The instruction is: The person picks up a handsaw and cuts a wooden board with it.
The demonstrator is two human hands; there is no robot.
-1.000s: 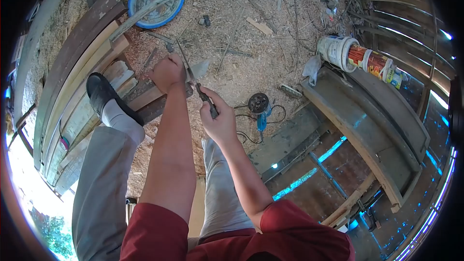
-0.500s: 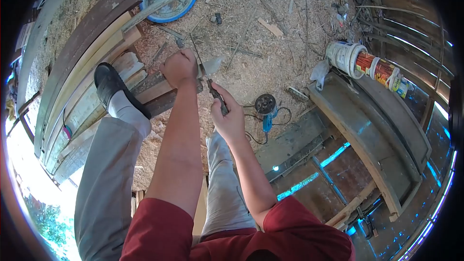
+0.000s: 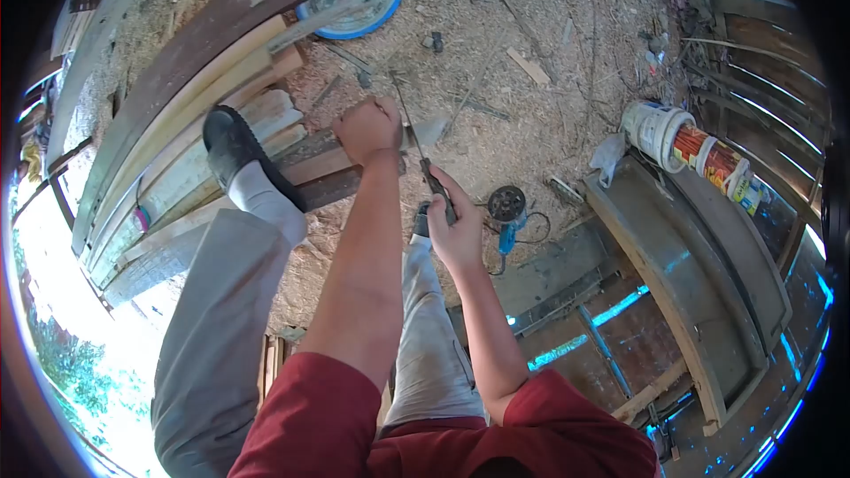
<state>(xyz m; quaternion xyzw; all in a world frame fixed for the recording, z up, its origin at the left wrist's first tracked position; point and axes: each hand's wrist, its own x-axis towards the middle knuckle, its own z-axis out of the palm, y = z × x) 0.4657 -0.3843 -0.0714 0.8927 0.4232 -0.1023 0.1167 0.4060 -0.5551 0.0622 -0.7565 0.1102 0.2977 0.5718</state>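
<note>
My right hand [image 3: 456, 230] is closed round the dark handle of a hand saw [image 3: 414, 128], its thin blade seen nearly edge-on and pointing away from me. Just left of the blade, my left hand [image 3: 367, 128] is closed over the end of a wooden board [image 3: 323, 165]; its fingertips are hidden. My shoe [image 3: 226, 142] presses on the boards to the left. A pale, pointed flat piece [image 3: 431, 131] lies to the right of the blade. Where the saw meets the wood is hard to make out.
Long planks [image 3: 190, 62] lie stacked at the left. A blue-rimmed basin [image 3: 390, 18] stands at the top. On the right are an angle grinder [image 3: 507, 212] with its cord, a wooden trough-like frame [image 3: 651, 252] and white buckets [image 3: 655, 128]. Wood shavings cover the ground.
The whole view has shifted, so most things appear farther right. Both hands keep their holds, and the saw has changed only slightly relative to my left hand.
</note>
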